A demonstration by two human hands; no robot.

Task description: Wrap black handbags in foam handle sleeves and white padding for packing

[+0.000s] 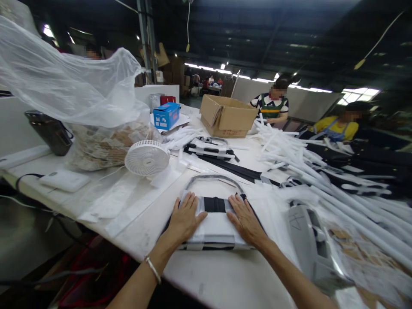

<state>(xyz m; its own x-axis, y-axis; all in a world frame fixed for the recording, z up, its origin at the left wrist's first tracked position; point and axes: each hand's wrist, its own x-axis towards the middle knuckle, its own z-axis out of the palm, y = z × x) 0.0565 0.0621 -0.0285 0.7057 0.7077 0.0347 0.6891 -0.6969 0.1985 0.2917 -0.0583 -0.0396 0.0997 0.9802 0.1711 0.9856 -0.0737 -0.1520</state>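
Note:
In front of me on the table lies a black handbag (pixel 215 205) partly covered by white wrapping sheet (pixel 214 225), its wrapped handle (pixel 215 177) arching away from me. My left hand (pixel 186 216) rests flat on the left side of the wrapping, fingers stretched out and thumb pointing inward. On the right side my right hand (pixel 246 218) lies flat too, with fingers extended near the handle's base. Neither hand grasps anything. Between them the black middle strip stays visible. What lies under both palms is hidden.
A tape dispenser (pixel 305 240) stands at right, near small packets (pixel 357 253) and long white strips (pixel 322 180). To the left are a white fan (pixel 147 158) and a large plastic bag (pixel 96 141). Behind sit a cardboard box (pixel 228 116), a blue box (pixel 166 116) and co-workers.

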